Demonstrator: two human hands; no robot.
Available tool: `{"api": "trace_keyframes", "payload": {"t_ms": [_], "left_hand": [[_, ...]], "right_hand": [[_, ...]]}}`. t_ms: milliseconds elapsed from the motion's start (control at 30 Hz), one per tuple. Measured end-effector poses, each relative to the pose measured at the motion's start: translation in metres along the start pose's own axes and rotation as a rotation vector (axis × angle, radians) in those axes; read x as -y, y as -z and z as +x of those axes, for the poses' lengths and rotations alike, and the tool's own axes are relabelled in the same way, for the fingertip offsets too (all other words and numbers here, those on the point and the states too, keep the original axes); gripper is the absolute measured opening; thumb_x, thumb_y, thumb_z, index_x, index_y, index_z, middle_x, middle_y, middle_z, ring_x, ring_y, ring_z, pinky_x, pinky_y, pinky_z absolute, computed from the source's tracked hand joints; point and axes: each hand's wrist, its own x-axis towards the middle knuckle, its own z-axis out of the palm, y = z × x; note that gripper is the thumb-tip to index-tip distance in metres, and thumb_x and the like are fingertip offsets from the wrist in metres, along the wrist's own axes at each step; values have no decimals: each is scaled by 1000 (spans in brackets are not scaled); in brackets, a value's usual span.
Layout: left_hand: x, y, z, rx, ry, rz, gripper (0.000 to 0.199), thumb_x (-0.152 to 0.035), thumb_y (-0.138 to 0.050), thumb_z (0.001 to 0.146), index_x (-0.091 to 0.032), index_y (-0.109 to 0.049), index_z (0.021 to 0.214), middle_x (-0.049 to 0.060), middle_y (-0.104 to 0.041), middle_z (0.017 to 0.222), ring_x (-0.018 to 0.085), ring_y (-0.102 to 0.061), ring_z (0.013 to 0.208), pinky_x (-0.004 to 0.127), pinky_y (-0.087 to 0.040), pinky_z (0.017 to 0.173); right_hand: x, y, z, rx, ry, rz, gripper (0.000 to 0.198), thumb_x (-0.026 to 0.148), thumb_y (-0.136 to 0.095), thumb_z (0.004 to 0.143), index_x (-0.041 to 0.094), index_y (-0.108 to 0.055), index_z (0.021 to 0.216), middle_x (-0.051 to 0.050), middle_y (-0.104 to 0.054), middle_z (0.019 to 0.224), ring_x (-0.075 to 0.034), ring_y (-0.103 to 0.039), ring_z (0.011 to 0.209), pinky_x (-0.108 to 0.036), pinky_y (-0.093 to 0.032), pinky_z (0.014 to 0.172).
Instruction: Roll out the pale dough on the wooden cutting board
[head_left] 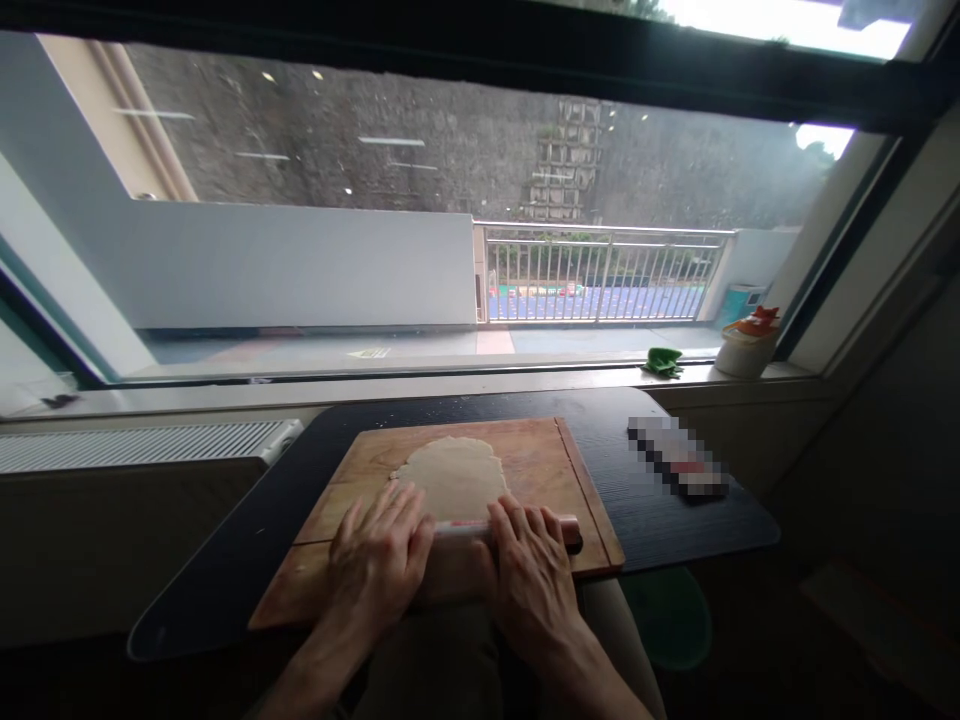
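Observation:
A flattened sheet of dough (454,467) with an uneven edge lies on a wooden cutting board (536,450). Across its near part runs a rolling pin (459,530), pale with faint reddish marks between my hands. My left hand (382,545) lies over the pin's left part, fingers pointing forward and hiding that end. My right hand (527,550) covers the right part, its fingers bent over the top. The pin's right end (571,528) sticks out past my fingers. The dough nearest me is partly hidden by the pin and hands.
The board rests on a dark table (652,535) by a window. A blurred-out object (679,458) lies on its right side. On the sill (480,385) stand a white container (744,355) with an orange-red top and a green item (663,362). A radiator (150,447) is at left.

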Motion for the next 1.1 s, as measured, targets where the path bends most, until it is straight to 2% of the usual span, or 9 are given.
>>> {"api": "trace_keyframes", "payload": {"t_ms": [200, 300, 400, 533, 700, 900, 1100], "left_hand": [[6, 2, -32, -139, -95, -126, 43, -33, -41, 86, -22, -52, 126, 7, -52, 134, 27, -37, 131, 51, -27, 107], [8, 11, -42, -249, -133, -257, 44, -29, -46, 84, -24, -48, 128, 7, -52, 133, 26, -35, 131, 49, -33, 105], [5, 13, -46, -316, -153, -330, 35, -25, -50, 82, -28, -56, 116, 6, -60, 119, 26, -46, 121, 47, -37, 101], [-7, 5, -44, -235, -176, -334, 21, -23, -51, 82, -28, -64, 98, 4, -66, 98, 21, -57, 97, 41, -44, 89], [-15, 9, -29, -157, -198, -245, 13, -24, -52, 81, -27, -65, 84, 2, -65, 85, 19, -57, 82, 42, -41, 85], [-20, 17, -14, -113, -326, -137, 15, -20, -49, 82, -24, -60, 73, 0, -60, 71, 17, -54, 73, 45, -34, 93], [-22, 13, -8, -92, -341, -105, 22, -16, -44, 84, -21, -58, 68, 0, -56, 67, 16, -51, 72, 43, -34, 92]], "right_hand": [[-4, 8, -21, 5, 56, 12, 34, 25, -44, 91, 28, -48, 124, -1, -57, 116, -20, -48, 104, -38, -27, 99], [-14, 19, -10, 77, 41, 3, 24, 28, -52, 87, 29, -54, 111, 0, -59, 102, -20, -50, 96, -35, -32, 90], [-24, 27, 9, 93, -4, -54, 19, 30, -56, 85, 28, -56, 103, 0, -58, 97, -20, -49, 93, -33, -35, 82], [-28, 22, 33, 94, -28, -120, 12, 32, -54, 85, 25, -56, 94, -1, -58, 94, -20, -49, 88, -31, -34, 73], [-25, 13, 38, 95, -21, -131, 10, 29, -53, 84, 23, -55, 91, -3, -57, 93, -21, -49, 89, -32, -34, 76], [-24, 13, 34, 130, -39, -90, 16, 31, -53, 84, 22, -56, 97, -4, -57, 96, -22, -49, 93, -33, -36, 77], [-23, 12, 37, 118, -47, -87, 15, 31, -53, 84, 22, -57, 95, -4, -57, 95, -22, -49, 91, -33, -37, 75]]}}
